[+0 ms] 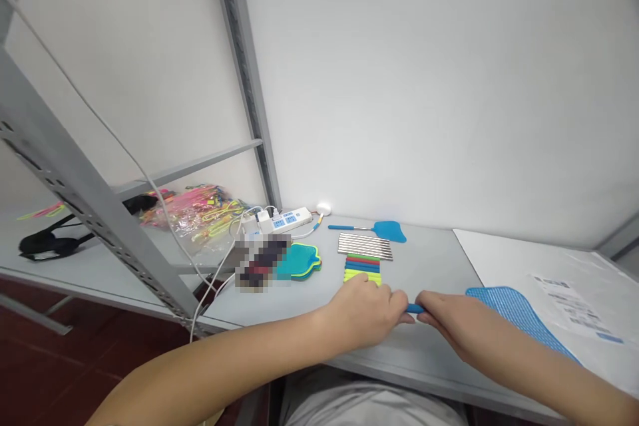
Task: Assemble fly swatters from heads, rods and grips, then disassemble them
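Observation:
My left hand (367, 315) and my right hand (456, 321) meet near the table's front edge, both closed round a thin blue handle (414, 308) that shows between them. The handle leads toward a blue mesh swatter head (514, 313) lying flat beside my right forearm. Just beyond my left hand lies a stack of coloured plastic handles (362, 267), green, red, blue and yellow, with a row of metal rods (365, 245) behind it. An assembled blue swatter (382, 230) rests further back.
A stack of teal and green swatter heads (302, 261) lies left of centre by a white power strip (279, 218) with cables. White paper sheets (559, 279) cover the table's right. Grey shelf posts (90, 193) stand at left, with bagged coloured parts (200, 210) behind.

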`<state>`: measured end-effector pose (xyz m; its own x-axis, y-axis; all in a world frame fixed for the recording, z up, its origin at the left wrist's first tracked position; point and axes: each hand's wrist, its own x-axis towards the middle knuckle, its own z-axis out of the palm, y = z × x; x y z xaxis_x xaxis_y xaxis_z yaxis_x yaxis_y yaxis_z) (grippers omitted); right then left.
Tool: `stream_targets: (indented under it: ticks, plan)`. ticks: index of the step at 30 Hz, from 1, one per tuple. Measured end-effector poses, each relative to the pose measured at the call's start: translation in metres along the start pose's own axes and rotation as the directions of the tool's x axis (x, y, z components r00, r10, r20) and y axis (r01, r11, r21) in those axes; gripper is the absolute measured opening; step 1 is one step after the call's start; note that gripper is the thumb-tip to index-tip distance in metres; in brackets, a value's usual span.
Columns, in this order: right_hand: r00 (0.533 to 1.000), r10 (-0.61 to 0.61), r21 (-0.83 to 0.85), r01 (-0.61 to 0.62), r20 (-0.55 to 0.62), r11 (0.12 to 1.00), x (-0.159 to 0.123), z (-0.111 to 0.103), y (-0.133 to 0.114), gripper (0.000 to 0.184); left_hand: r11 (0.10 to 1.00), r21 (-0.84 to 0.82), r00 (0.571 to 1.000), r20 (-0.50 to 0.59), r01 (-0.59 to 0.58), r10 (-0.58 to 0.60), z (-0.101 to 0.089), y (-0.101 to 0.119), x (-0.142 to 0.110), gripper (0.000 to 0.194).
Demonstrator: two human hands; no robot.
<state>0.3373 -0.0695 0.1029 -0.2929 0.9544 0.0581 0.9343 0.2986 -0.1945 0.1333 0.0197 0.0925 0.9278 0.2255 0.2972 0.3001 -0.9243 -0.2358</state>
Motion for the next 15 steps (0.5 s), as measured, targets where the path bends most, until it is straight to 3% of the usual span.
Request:
stream_targets:
  ticks: [4, 7, 8, 10, 12, 13, 14, 15]
  plan:
    - [0.972, -0.233, -0.322, 0.215, -0.018, 0.922, 0.01, 0.015, 0.007, 0.019, 0.957, -0.18, 0.95, 0.258, 0.228, -0.178, 0.0, 0.007, -0.004, 0.039]
    - [0.932, -0.36, -0.48, 0.306, -0.024, 0.822, 0.023, 0.026, 0.024, 0.02, 0.813, -0.482, 0.915, 0.376, 0.326, -0.143, 0.007, -0.005, 0.005, 0.044]
    - [0.92, -0.39, -0.514, 0.32, -0.03, 0.796, 0.026, 0.026, 0.036, 0.018, 0.698, -0.618, 0.899, 0.428, 0.362, -0.087, 0.01, -0.014, 0.007, 0.046]
    - [0.895, -0.44, -0.546, 0.333, -0.075, 0.769, 0.028, 0.019, 0.071, 0.019, 0.334, -0.795, 0.821, 0.563, 0.507, 0.094, 0.016, -0.038, 0.005, 0.048]
    - [0.875, -0.443, -0.536, 0.283, -0.197, 0.796, 0.022, 0.001, 0.12, 0.026, -0.041, -0.649, 0.631, 0.719, 0.76, 0.291, 0.018, -0.065, -0.004, 0.049]
    - [0.871, -0.395, -0.533, 0.196, -0.29, 0.823, 0.017, -0.011, 0.146, 0.029, -0.144, -0.567, 0.58, 0.746, 0.811, 0.327, 0.017, -0.077, -0.01, 0.049]
    - [0.877, -0.34, -0.525, 0.123, -0.341, 0.842, 0.011, -0.022, 0.169, 0.031, -0.202, -0.537, 0.573, 0.767, 0.819, 0.289, 0.015, -0.087, -0.016, 0.05]
    - [0.864, -0.287, -0.513, 0.039, -0.414, 0.858, 0.007, -0.033, 0.188, 0.033, -0.205, -0.562, 0.597, 0.774, 0.802, 0.211, 0.012, -0.093, -0.021, 0.05]
